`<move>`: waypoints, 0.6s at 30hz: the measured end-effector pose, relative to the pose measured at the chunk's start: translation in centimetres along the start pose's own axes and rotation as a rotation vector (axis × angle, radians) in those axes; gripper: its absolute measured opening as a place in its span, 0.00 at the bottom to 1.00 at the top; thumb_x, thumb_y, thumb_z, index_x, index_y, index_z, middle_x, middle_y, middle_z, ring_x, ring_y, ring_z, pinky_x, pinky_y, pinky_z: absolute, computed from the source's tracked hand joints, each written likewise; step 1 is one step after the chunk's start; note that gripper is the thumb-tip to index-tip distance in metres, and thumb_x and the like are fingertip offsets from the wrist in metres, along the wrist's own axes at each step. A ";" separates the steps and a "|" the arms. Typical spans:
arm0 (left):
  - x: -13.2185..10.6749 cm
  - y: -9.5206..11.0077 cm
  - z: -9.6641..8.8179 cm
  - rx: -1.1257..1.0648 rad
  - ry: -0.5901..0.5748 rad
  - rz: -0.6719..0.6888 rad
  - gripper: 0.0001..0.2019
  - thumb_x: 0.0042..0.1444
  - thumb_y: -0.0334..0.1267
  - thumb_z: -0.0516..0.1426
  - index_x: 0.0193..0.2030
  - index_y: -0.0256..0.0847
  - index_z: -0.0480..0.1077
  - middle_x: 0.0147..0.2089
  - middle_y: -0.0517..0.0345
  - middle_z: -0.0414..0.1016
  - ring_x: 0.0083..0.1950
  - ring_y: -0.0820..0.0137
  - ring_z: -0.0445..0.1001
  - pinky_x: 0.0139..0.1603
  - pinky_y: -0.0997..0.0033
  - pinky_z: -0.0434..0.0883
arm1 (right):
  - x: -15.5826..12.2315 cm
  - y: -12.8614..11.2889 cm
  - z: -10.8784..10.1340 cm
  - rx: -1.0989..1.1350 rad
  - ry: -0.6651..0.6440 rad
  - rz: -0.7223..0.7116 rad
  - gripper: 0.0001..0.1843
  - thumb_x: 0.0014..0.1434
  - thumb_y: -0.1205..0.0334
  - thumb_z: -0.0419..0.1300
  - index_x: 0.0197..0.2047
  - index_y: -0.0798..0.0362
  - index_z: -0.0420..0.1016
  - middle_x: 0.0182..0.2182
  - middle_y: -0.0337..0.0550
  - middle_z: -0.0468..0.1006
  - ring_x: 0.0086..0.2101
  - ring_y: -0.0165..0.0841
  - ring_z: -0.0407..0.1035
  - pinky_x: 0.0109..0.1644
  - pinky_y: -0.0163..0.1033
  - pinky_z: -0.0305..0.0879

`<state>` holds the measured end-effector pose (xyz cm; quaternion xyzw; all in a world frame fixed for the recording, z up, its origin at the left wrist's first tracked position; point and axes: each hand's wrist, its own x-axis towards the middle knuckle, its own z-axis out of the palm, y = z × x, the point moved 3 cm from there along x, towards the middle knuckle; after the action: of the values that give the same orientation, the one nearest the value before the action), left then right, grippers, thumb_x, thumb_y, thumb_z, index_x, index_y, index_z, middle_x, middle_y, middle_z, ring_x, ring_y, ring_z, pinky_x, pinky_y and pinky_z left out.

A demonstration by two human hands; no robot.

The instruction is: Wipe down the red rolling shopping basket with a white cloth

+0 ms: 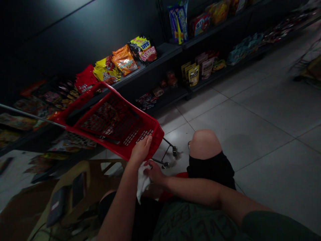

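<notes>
My left hand [141,149] reaches forward over the near rim of a red plastic shopping cart [158,134]. Its fingers look stretched out and held together, with nothing visible in them; whether it touches the rim I cannot tell. Just below, my right hand [154,173] pinches a white cloth or tissue [142,182] against the underside of my left wrist. The lower end of the white piece hangs down toward my lap. The cart's basket is tilted, and its small wheels show past my hands.
Shelves [160,53] with snack bags [124,60] and pouches [193,74] run along the far side. At lower left stands a tan plastic chair [97,174] with dark flat devices [57,204] on it. My bent knee [205,144] is right of the cart, above the tiled floor [260,127].
</notes>
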<state>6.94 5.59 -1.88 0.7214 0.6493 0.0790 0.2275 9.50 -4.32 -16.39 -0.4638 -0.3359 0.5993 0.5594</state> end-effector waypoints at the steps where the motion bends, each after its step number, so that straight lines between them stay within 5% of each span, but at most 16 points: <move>1: 0.1 0.1 0.0 -0.002 -0.003 0.004 0.24 0.67 0.52 0.42 0.53 0.45 0.74 0.51 0.50 0.80 0.56 0.60 0.76 0.55 0.64 0.68 | -0.5 0.3 0.5 0.051 -0.036 0.064 0.08 0.44 0.65 0.60 0.33 0.50 0.73 0.26 0.38 0.78 0.24 0.34 0.69 0.27 0.36 0.65; 5: 0.1 0.1 0.1 -0.007 -0.010 0.011 0.25 0.67 0.52 0.42 0.54 0.43 0.73 0.53 0.49 0.80 0.55 0.60 0.76 0.55 0.64 0.69 | 2.4 -1.2 -1.4 0.289 0.104 0.268 0.15 0.47 0.61 0.60 0.41 0.50 0.72 0.29 0.37 0.78 0.26 0.33 0.70 0.29 0.37 0.66; 8: 0.1 -0.2 0.1 -0.012 -0.013 0.007 0.25 0.67 0.51 0.42 0.54 0.42 0.73 0.53 0.49 0.79 0.56 0.60 0.75 0.55 0.64 0.69 | 7.1 -4.9 -4.7 0.369 0.353 0.139 0.20 0.48 0.56 0.61 0.45 0.51 0.69 0.33 0.37 0.77 0.30 0.32 0.69 0.34 0.36 0.68; 11: 0.1 -0.4 0.0 -0.027 -0.023 0.013 0.25 0.66 0.51 0.42 0.53 0.42 0.74 0.51 0.50 0.80 0.54 0.60 0.76 0.54 0.64 0.69 | 9.1 -7.8 -5.9 0.315 0.412 -0.040 0.21 0.52 0.54 0.60 0.48 0.51 0.68 0.38 0.39 0.76 0.37 0.33 0.70 0.42 0.37 0.68; 14: 0.3 -0.2 0.1 -0.042 -0.030 0.013 0.25 0.66 0.51 0.42 0.52 0.41 0.75 0.50 0.49 0.81 0.54 0.60 0.76 0.54 0.64 0.69 | 6.2 -7.5 -4.3 0.101 0.298 -0.140 0.16 0.53 0.58 0.61 0.45 0.50 0.72 0.43 0.42 0.74 0.44 0.36 0.68 0.51 0.41 0.66; 18: 0.6 0.0 0.1 -0.051 -0.002 -0.004 0.24 0.66 0.51 0.43 0.53 0.42 0.74 0.52 0.50 0.80 0.55 0.60 0.76 0.55 0.65 0.69 | 0.9 -4.2 -0.9 -0.044 -0.098 -0.205 0.07 0.49 0.64 0.62 0.34 0.50 0.77 0.42 0.42 0.75 0.45 0.37 0.69 0.54 0.43 0.64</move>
<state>7.06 6.12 -2.06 0.7143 0.6482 0.0943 0.2465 11.89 -2.96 -12.98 -0.4094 -0.4216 0.5534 0.5902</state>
